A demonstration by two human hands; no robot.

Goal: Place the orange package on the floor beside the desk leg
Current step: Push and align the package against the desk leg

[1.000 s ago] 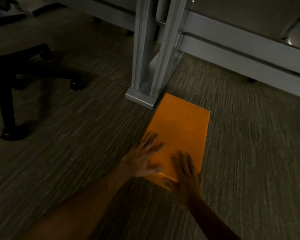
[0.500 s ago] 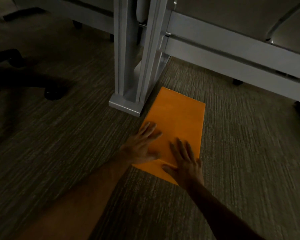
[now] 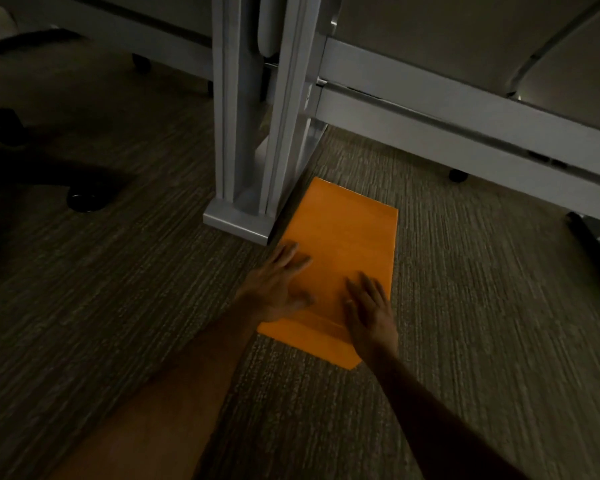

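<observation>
Now we see the orange package flat on the carpet, its far-left edge just beside the desk leg foot | left hand on its near-left part, fingers spread wide, holding nothing | right hand flat on its near-right part, fingers extended | chair base far left, well apart

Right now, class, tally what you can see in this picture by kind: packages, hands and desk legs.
Orange package: 1
Hands: 2, left hand and right hand
Desk leg: 1
Total: 4
</observation>
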